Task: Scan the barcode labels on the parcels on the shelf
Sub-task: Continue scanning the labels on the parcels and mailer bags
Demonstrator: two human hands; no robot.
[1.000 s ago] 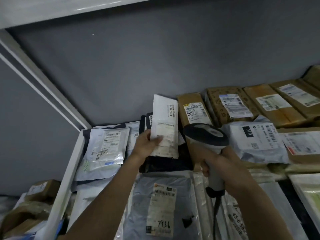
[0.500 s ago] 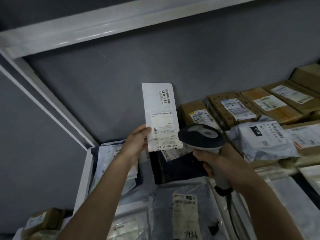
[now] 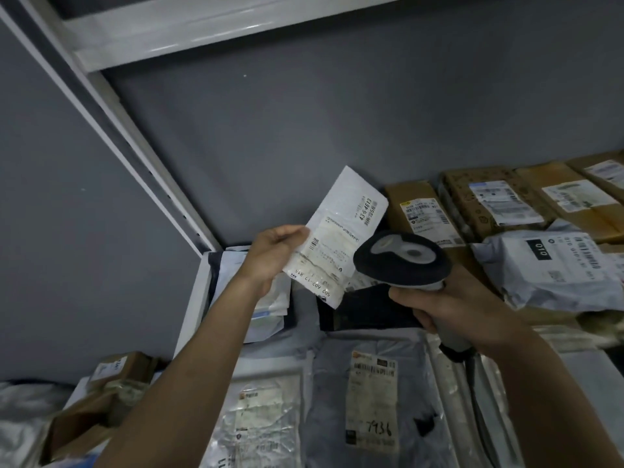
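Note:
My left hand (image 3: 275,255) holds a flat white parcel (image 3: 337,234) by its left edge, lifted above the shelf and tilted to the right, its barcode label facing me. My right hand (image 3: 452,305) grips the handle of a black and grey barcode scanner (image 3: 403,261), whose head sits just right of the parcel's lower part and covers its corner. Below lie a grey bag with a label marked 7936 (image 3: 371,396) and a clear bag with a label (image 3: 260,420).
Brown labelled boxes (image 3: 422,214) stand in a row along the grey back wall. A grey bag marked 010 (image 3: 553,265) lies at the right. The white shelf upright (image 3: 141,157) runs diagonally at the left, with more boxes (image 3: 118,369) beyond it. The scanner cable (image 3: 479,400) hangs down.
My left hand lifted the white parcel off the shelf, then tilted it to the right. The scanner stayed close beside it in my right hand.

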